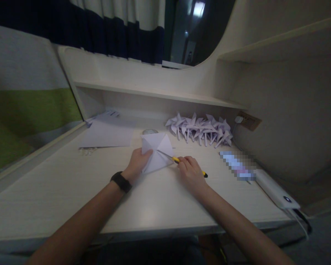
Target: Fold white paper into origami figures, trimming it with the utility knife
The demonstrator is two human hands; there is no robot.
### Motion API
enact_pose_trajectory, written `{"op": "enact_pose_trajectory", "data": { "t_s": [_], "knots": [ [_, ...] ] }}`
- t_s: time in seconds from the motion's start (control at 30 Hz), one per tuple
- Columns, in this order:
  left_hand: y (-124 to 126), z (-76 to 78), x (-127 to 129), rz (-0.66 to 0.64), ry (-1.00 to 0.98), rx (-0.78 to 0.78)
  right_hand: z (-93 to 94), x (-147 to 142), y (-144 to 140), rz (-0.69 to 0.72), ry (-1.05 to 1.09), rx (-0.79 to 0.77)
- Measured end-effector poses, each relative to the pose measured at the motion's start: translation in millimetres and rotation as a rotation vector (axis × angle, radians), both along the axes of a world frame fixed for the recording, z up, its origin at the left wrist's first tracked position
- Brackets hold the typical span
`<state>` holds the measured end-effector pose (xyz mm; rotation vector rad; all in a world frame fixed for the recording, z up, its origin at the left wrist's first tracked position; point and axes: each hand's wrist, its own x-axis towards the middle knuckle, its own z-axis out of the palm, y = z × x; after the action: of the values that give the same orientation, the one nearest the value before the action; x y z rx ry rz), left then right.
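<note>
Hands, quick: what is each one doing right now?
Left hand: closed, holding down the folded white paper square on the pale wooden desk.
Right hand: closed on a yellow-handled knife, blade on the paper.

The near desk (71, 198) lies open; paper pinwheels (201, 130) (bunched against the back wall) and a white power bank (276, 191) crowd the right.
</note>
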<state>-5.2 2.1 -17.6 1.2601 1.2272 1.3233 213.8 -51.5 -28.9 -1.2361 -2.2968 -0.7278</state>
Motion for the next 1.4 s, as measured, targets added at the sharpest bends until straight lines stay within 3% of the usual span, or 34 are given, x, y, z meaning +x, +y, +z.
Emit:
{"op": "enact_pose_trajectory", "data": {
  "t_s": [0.33, 0.73, 1.07, 1.3, 1.4],
  "knots": [
    [-0.7, 3.5, 0.4, 0.048, 0.116, 0.034, 2.4, -1.1, -1.4, -0.005, -0.024, -0.006],
    [-0.2, 3.9, -1.9, 0.079, 0.551, 0.202, 0.2, -2.9, 0.2, 0.042, 0.122, -0.09],
    [-8.8, 6.9, 3.3, 0.167, 0.761, 0.296, 9.8, -14.2, -6.5, -0.021, 0.664, -0.409],
    [-12.2, 6.3, 4.6, 0.131, 0.781, 0.441, 11.3, -20.6, 1.5, -0.021, 1.337, -0.908],
    [-13.9, 7.8, 5.7, 0.113, 0.777, 0.466, 13.3, -17.9, 1.4, -0.023, 1.335, -0.924]
  ]
}}
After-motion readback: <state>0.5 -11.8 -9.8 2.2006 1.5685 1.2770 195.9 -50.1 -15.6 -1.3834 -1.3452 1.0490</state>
